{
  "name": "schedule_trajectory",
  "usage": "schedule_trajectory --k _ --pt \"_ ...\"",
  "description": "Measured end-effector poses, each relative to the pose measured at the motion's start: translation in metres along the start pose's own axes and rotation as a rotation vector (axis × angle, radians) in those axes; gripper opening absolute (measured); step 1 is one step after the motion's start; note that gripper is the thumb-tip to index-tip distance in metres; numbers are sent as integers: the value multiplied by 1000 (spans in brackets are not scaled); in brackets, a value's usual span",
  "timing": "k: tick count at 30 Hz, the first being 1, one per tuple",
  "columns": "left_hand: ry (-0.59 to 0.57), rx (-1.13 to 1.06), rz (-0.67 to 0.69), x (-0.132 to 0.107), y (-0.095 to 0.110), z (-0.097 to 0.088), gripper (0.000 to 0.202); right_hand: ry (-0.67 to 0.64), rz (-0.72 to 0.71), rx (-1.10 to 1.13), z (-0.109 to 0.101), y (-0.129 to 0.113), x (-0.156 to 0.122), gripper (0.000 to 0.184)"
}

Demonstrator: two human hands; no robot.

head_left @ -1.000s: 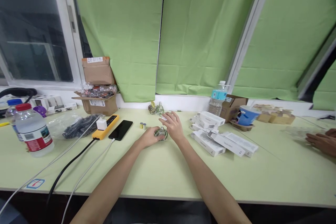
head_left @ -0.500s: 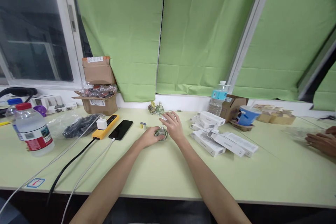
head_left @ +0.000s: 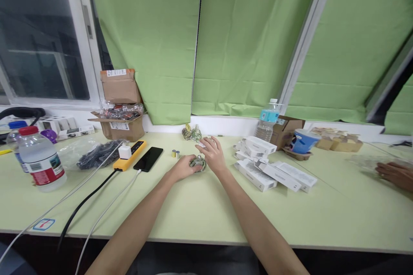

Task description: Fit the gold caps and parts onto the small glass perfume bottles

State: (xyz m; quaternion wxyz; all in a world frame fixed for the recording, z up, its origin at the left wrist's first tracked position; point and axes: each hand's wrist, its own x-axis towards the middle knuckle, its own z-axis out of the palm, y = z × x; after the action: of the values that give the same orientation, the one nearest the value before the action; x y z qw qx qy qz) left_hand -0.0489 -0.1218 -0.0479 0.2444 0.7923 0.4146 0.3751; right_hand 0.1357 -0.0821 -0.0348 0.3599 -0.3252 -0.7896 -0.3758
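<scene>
My left hand (head_left: pixel 183 168) is closed around the side of a small round object (head_left: pixel 198 163), grey-green and shiny, resting at the table's middle. Just above it, my right hand (head_left: pixel 212 153) has bent fingers around a small whitish piece (head_left: pixel 201 145), partly hidden by the fingers. Two short cylinders, one gold (head_left: pixel 173 153) and one silver (head_left: pixel 177 154), stand left of my hands. Behind them sit a gold-and-green round bundle (head_left: pixel 186 132) and a greenish one (head_left: pixel 196 133), too small to make out.
White boxes (head_left: pixel 256 174) lie piled to the right, before a water bottle (head_left: pixel 266 122) and a blue cup (head_left: pixel 303 142). A phone (head_left: pixel 148 159), power strip (head_left: pixel 129 158) and cables are at left. Another person's hand (head_left: pixel 395 175) handles clear plastic at far right.
My hands and the round object stay almost in place. At far right, the other person's hands have shifted, with only one now plainly showing.
</scene>
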Motion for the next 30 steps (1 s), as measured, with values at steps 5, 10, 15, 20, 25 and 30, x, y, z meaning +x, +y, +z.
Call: schedule_trajectory --k 5,10,15,20,25,30 --pt "-3 3 0 1 -3 1 32 -3 63 36 6 -1 -5 46" --pt "2 -30 -14 1 -5 3 33 13 253 119 14 2 -14 51" --pt "-7 -60 15 -1 -3 2 31 115 512 367 24 11 -23 38" --pt "0 -35 43 0 -3 2 26 81 743 535 29 15 -25 37" --pt "3 -26 62 1 -6 5 26 -17 875 631 29 14 -25 42" --pt "18 14 53 0 -6 5 26 -66 925 654 37 19 -34 44"
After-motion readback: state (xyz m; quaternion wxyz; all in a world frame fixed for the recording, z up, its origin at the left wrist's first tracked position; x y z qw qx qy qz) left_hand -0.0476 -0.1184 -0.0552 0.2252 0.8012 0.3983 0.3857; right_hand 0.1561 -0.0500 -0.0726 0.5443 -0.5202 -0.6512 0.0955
